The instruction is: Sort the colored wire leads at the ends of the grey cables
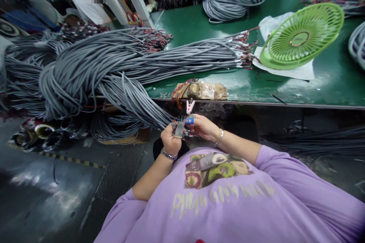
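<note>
My left hand (170,139) is closed around the end of a grey cable (148,112), close to my chest, gripping its stripped end where thin coloured wires (180,119) fan out. My right hand (202,126) pinches at those wire tips, with blue tape on one fingertip. A pink clip-like tool (189,105) stands just above both hands. The cable runs up and left into a big bundle of grey cables (114,64) draped over the edge of the green table (327,83).
A green fan (302,36) lies on white paper at the right. A coiled grey cable bundle (234,2) sits at the back. A taped wooden block (205,91) rests at the table edge. Another person sits at the far left; more cables hang at the left.
</note>
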### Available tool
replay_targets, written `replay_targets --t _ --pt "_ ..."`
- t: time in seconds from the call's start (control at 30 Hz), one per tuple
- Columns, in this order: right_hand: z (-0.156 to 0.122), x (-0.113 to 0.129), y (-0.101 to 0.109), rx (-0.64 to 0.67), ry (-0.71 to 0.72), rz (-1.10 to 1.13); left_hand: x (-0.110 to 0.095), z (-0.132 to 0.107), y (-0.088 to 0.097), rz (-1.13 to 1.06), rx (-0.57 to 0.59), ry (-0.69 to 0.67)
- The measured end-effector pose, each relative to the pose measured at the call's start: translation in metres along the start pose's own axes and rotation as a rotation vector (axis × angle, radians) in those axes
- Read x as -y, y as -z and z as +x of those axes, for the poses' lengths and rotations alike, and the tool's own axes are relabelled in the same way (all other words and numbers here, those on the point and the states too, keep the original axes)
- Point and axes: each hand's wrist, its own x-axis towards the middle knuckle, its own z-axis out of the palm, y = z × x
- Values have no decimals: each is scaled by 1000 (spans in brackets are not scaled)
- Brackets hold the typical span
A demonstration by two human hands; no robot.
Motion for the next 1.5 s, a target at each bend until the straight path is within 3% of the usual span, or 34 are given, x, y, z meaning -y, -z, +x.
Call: replay_targets --t 0.2,0.43,0.7,0.9,1.0,1.17,1.5 --pt "3 1 6 -28 53 -11 -1 1 -4 -496 165 330" --pt "-2 4 10 64 77 -77 -5 8 3 -639 392 509" --pt "-1 6 9 67 88 -108 -5 7 2 -581 405 457" --pt "13 8 24 -1 -52 77 -8 3 8 -399 305 188" --pt "23 16 25 30 -77 126 -10 5 5 -350 257 99" --pt "35 22 14 49 68 25 -5 15 -8 -443 226 166" --pt "42 18 7 24 74 167 6 21 -18 -462 282 246"
